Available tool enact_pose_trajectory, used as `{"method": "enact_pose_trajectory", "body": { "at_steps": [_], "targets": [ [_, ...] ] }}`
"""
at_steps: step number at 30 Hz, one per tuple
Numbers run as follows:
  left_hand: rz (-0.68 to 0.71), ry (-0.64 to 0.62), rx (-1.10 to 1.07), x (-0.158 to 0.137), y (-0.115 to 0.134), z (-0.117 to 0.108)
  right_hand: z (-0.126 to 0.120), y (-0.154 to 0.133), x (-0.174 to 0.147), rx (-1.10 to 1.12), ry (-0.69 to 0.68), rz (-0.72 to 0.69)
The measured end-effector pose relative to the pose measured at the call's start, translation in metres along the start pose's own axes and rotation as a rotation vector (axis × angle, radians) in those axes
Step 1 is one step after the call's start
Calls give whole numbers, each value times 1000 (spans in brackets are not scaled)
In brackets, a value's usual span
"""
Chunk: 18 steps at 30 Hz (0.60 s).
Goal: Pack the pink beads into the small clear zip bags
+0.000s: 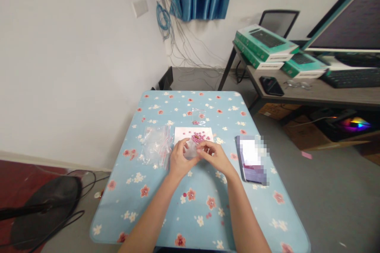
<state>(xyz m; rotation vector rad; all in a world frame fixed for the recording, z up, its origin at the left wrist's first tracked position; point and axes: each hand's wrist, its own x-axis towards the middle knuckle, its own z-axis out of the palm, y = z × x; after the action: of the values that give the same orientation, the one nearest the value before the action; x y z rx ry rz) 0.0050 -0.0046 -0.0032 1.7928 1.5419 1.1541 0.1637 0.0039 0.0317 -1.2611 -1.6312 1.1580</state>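
My left hand is closed on the left side of a small clear plastic bag, its thumb reaching across below. From the other side my right hand pinches at the bag's edge; whether its fingertips also hold something small cannot be seen. Just beyond the fingers, a heap of pink beads lies on a white sheet, with a few beads scattered around it. Farther back lies another clear bag with some pink beads at its bottom. To the left of my left hand is a pile of clear zip bags.
A phone lies at the right of the flowered table. One pink bead rests near the front. Beyond the right edge, a desk carries keyboard boxes, a keyboard and a dark phone.
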Motion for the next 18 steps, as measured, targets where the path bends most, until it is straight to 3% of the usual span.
{"method": "enact_pose_trajectory", "body": {
  "at_steps": [5, 10, 18],
  "targets": [
    [-35, -95, -175, -1, -2, 2, -4, 5, 1, -5, 50, 4],
    [-217, -120, -439, 0, -8, 4, -9, 10, 1, 25, 132, 21],
    [-248, -103, -538, 4, -10, 4, -12, 13, 2, 30, 171, 2]
  ]
}}
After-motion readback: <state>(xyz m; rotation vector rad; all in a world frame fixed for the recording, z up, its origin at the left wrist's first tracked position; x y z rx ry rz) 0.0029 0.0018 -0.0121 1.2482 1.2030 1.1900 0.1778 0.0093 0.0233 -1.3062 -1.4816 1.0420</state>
